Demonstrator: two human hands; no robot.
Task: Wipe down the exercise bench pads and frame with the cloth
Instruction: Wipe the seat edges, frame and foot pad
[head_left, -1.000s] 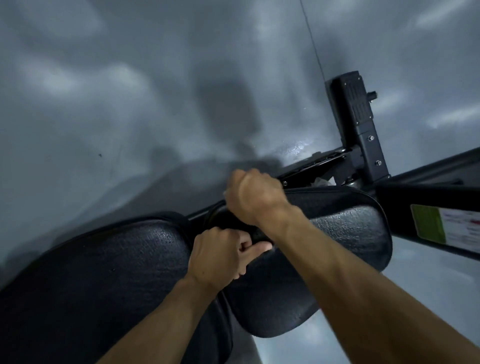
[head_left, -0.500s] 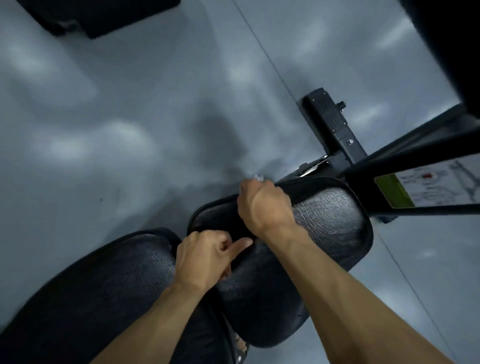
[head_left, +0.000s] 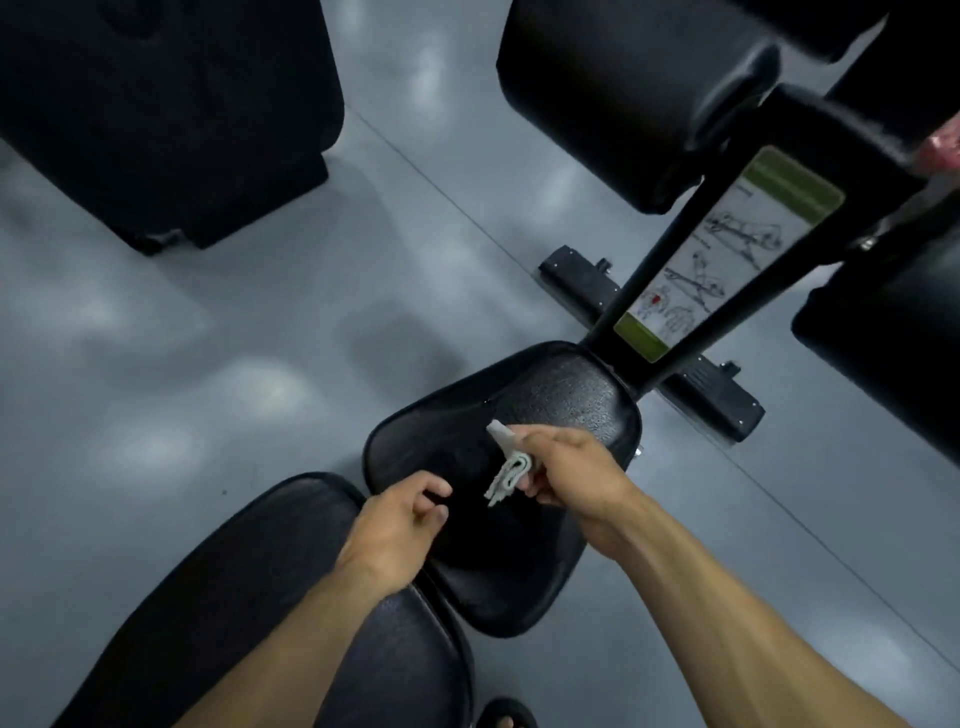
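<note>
1. The right hand (head_left: 574, 470) pinches a bunched pale cloth (head_left: 508, 464) and holds it just above the seat pad (head_left: 566, 395); whether the cloth touches the pad is unclear.
2. The left hand (head_left: 400, 525) hovers beside it, fingers loosely curled, holding nothing.
3. This looks like regripping between wipes; next, the cloth needs spreading and pressing flat on the pad.
4. The larger pad (head_left: 249, 587) and frame post (head_left: 727, 249) are partly cut off; the dim light hides any dirt.
</note>
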